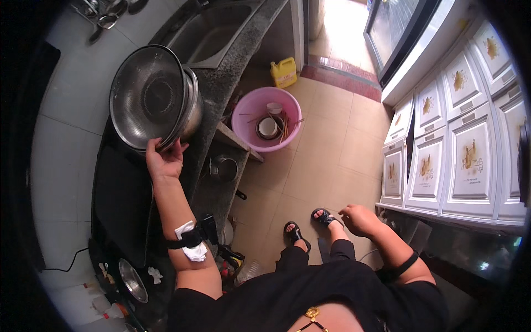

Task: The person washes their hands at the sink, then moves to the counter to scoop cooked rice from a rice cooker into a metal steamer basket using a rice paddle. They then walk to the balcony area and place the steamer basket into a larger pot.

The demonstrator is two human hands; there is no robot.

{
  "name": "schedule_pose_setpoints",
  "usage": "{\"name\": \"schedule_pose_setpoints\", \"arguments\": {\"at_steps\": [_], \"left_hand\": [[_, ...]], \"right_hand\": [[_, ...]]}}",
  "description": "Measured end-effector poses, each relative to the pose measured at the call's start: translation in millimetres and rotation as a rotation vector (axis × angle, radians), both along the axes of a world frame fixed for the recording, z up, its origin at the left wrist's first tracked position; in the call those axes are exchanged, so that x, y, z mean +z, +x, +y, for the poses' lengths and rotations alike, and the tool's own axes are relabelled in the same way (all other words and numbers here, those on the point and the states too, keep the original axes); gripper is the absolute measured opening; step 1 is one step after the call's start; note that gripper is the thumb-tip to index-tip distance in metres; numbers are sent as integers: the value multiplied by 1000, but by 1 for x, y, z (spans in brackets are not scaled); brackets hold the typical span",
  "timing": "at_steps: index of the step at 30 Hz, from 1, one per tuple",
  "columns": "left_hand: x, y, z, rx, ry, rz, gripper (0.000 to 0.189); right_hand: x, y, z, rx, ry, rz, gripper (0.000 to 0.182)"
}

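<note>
My left hand (165, 159) grips the near rim of a perforated stainless steel colander (145, 95), thumb on its upper side. The colander is tilted against other stacked metal basins (193, 103) on the dark stone counter (224, 74). Whether my fingers also hold a lower basin's rim, I cannot tell. My right hand (360, 219) hangs low above the tiled floor, near my right foot. Its fingers are loosely bent and nothing shows in them.
A sink (211, 37) is set in the counter beyond the basins. On the floor stand a pink plastic tub (244, 120) with bowls and chopsticks, and a yellow jug (284, 73). A metal pot (224, 168) sits on the lower shelf. White cabinets (448, 153) line the right side.
</note>
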State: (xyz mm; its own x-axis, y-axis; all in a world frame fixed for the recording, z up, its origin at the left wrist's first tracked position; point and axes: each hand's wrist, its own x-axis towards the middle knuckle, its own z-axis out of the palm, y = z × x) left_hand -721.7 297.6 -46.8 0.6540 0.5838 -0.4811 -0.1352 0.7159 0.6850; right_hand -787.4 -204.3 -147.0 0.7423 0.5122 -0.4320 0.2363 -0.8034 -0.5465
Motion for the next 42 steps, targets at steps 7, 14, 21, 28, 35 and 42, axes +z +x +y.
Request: {"name": "schedule_pose_setpoints", "arguments": {"at_steps": [7,14,21,28,35,42], "left_hand": [[8,3,-39,-41,85,-7,38],[26,29,-129,-191,-4,-4,13],[33,79,-281,-560,-221,-155,20],[60,166,-414,-784,-311,-170,41],[47,277,-460,-813,-244,-176,40],[-38,423,-451,-777,-212,-153,21]], "right_hand": [[-8,-14,-24,-68,21,99,17],[-8,21,-50,-87,66,72,20],[7,56,-139,-181,215,-28,20],[5,79,-242,-551,359,-279,18],[15,150,-260,-649,509,-392,17],[-1,292,-259,-641,349,-373,19]]}}
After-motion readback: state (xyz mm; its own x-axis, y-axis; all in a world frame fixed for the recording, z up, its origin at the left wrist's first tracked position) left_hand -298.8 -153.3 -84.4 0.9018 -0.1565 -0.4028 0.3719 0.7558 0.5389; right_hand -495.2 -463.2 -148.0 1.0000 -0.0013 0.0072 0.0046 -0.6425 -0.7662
